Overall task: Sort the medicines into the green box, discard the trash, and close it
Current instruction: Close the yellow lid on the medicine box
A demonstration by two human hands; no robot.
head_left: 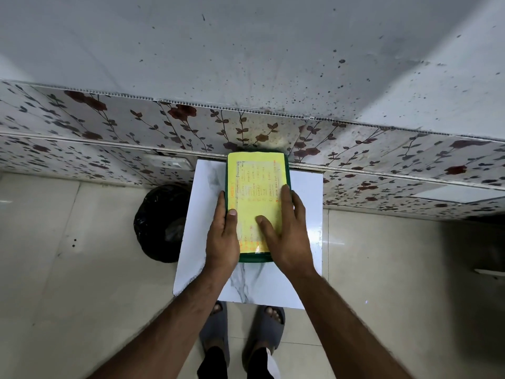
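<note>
A: On the left, a black-lined bin (161, 222) is seen on the floor, just beside the white marble-patterned table (306, 214); bare tabletop is left on both sides of the box.

B: The green box (255, 258) is set mid-table, its far end near the floral wall (109, 127). It is shut under a yellow lid (257, 184); the contents are hidden.

A: The left hand (222, 239) is laid along the left edge, thumb on the lid. The right hand (284, 231) is pressed flat, fingers spread, on the lid.
</note>
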